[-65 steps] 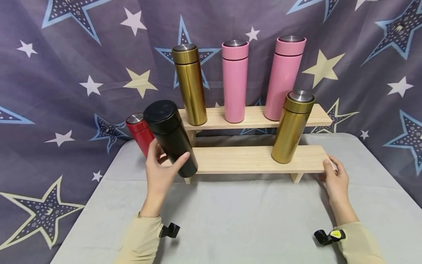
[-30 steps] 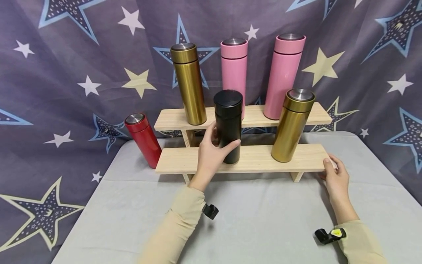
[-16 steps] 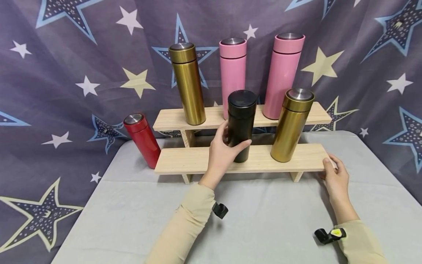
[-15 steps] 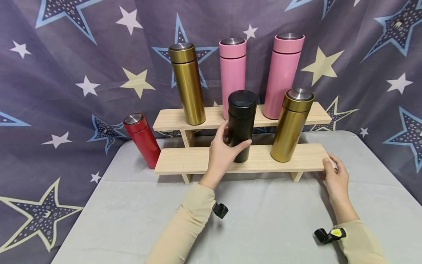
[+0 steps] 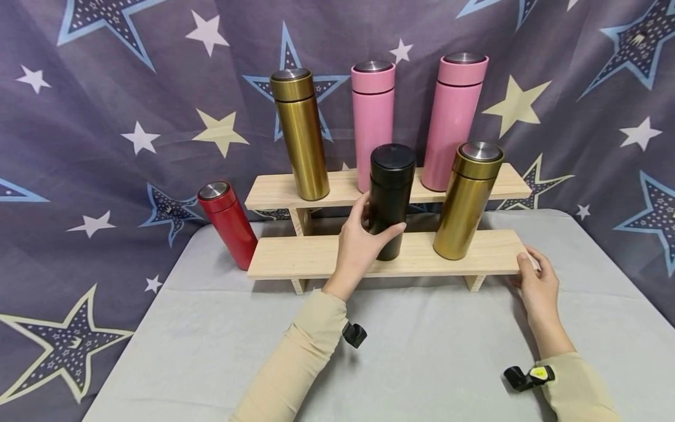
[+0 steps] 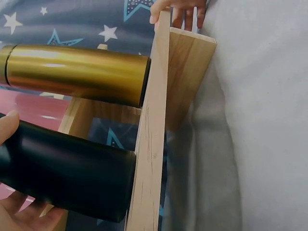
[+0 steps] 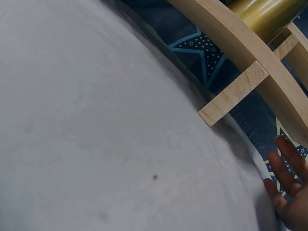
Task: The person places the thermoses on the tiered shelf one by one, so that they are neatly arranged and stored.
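My left hand (image 5: 361,246) grips a black thermos bottle (image 5: 391,193) low on its body, thumb in front and fingers round the far side. The bottle is upright at the middle of the lower wooden shelf (image 5: 295,258); in the left wrist view its base meets the board (image 6: 150,144). To its right on that board stands a short gold thermos (image 5: 466,205). My right hand (image 5: 539,287) pinches the right end of the lower shelf, thumb at the top edge and fingers underneath.
Behind, the upper shelf (image 5: 269,190) carries a tall gold thermos (image 5: 303,140) and two pink ones, a left (image 5: 373,123) and a right (image 5: 456,129). A red thermos (image 5: 232,228) stands on the grey-clothed table (image 5: 422,351) by the stand's left end. Star-patterned cloth (image 5: 174,88) hangs behind.
The black thermos, earlier held tilted over the lower shelf's left end, has travelled right to its middle with my left hand, shifting slightly further right lately. My right hand has stayed in place.
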The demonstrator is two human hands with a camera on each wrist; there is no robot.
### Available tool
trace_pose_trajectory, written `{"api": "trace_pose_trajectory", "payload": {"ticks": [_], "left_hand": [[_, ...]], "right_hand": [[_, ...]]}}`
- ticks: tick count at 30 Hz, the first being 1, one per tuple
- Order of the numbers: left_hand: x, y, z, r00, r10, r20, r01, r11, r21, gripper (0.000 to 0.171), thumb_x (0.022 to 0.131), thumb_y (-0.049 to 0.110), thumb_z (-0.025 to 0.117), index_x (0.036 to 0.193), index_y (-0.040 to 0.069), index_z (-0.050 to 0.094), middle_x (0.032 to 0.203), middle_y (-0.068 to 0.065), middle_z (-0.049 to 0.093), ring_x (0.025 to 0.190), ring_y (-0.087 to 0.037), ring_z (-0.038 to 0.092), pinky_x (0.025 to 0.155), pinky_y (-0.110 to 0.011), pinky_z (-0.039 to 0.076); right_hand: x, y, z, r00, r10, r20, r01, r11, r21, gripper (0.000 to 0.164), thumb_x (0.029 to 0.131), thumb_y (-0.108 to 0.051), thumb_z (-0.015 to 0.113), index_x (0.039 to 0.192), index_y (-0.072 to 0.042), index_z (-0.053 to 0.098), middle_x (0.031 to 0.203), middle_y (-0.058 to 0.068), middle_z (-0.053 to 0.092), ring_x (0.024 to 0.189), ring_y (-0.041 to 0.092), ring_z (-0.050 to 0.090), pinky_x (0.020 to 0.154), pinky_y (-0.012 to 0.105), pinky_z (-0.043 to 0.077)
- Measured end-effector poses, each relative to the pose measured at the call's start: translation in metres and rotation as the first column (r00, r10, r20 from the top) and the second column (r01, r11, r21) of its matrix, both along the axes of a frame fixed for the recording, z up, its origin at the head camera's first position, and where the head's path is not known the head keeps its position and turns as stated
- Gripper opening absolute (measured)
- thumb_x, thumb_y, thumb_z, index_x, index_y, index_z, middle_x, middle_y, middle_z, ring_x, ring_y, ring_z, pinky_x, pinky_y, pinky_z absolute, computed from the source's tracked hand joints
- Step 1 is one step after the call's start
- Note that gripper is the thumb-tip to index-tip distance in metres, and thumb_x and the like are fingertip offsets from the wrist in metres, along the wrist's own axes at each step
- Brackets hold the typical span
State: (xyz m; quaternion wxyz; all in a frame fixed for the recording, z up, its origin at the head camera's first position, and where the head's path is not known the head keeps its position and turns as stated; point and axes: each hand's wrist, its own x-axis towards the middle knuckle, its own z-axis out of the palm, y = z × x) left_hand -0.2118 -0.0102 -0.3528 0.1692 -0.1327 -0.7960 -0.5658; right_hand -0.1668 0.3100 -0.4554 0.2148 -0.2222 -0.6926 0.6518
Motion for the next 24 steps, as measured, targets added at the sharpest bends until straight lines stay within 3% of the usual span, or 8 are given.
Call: {"api": "trace_pose_trajectory", "payload": {"ticks": [9,16,24], "left_hand": [[0.0004,0.0009,0.0017,0.998,-0.023,0.060,0.024,1.000,-0.015,0.084,0.078,0.047,0.083,0.149,0.026,0.043,0.134,-0.003,0.059,0.121,-0.013,0.056,0.097,-0.033,0.047],[-0.0027,0.0000,0.0017,0.995,-0.027,0.092,0.026,1.000,0.014,0.084,0.079,0.049,0.081,0.150,0.025,0.041,0.134,-0.003,0.058,0.121,-0.014,0.055,0.099,-0.035,0.046],[-0.0069,-0.0026,0.0017,0.989,-0.075,0.128,0.071,0.997,0.036,0.086,0.081,0.049,0.080,0.152,0.025,0.038,0.136,-0.004,0.055,0.123,-0.017,0.053,0.101,-0.039,0.046]], "right_hand": [[0.0011,-0.0004,-0.0002,1.000,0.002,-0.010,-0.002,1.000,-0.003,0.046,0.102,-0.033,0.055,0.143,-0.012,0.052,0.078,-0.014,0.060,0.070,0.000,0.058,0.061,0.011,0.047],[0.0009,0.0002,0.0009,1.000,0.000,0.014,0.000,1.000,0.023,0.048,0.102,-0.034,0.053,0.145,-0.012,0.050,0.078,-0.015,0.059,0.071,0.000,0.058,0.062,0.011,0.047],[0.0008,-0.0002,0.0010,1.000,0.000,0.024,-0.001,0.999,0.040,0.048,0.102,-0.036,0.053,0.145,-0.015,0.050,0.080,-0.014,0.058,0.073,0.000,0.058,0.064,0.011,0.047]]}}
